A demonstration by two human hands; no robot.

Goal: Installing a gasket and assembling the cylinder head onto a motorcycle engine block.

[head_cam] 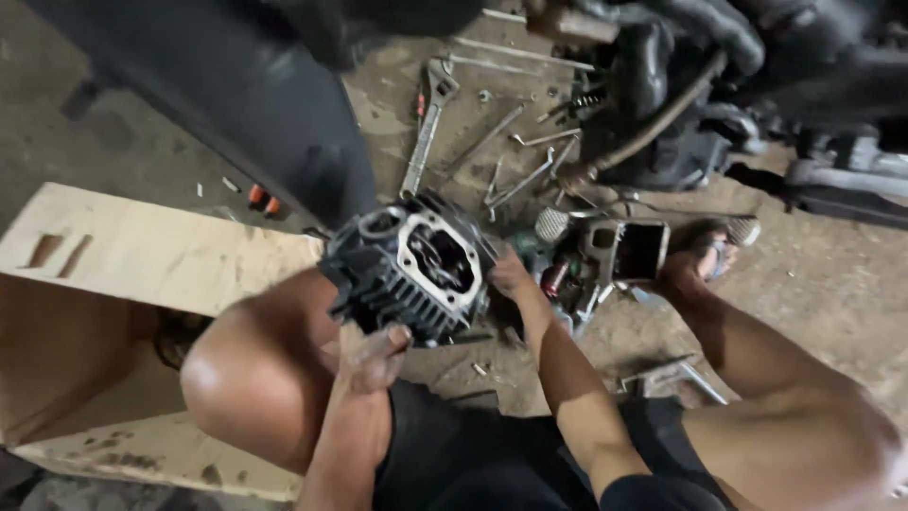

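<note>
Both hands gripping the finned cylinder (411, 270) up off the floor by the left knee: left hand (374, 355) under its near edge, right hand (511, 276) on the side. Looks heavy and greasy imo, so it could slip and land on the wrenches (426, 132) or the person's foot (705, 255).

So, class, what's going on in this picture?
A person sitting low on a workshop floor holds a dark finned engine block up over their knees. The left hand supports it from below, and the right hand steadies its right side. Past it on the floor lie an adjustable wrench, several thin metal tools and another metal engine part. A wooden box stands at the left.
</note>
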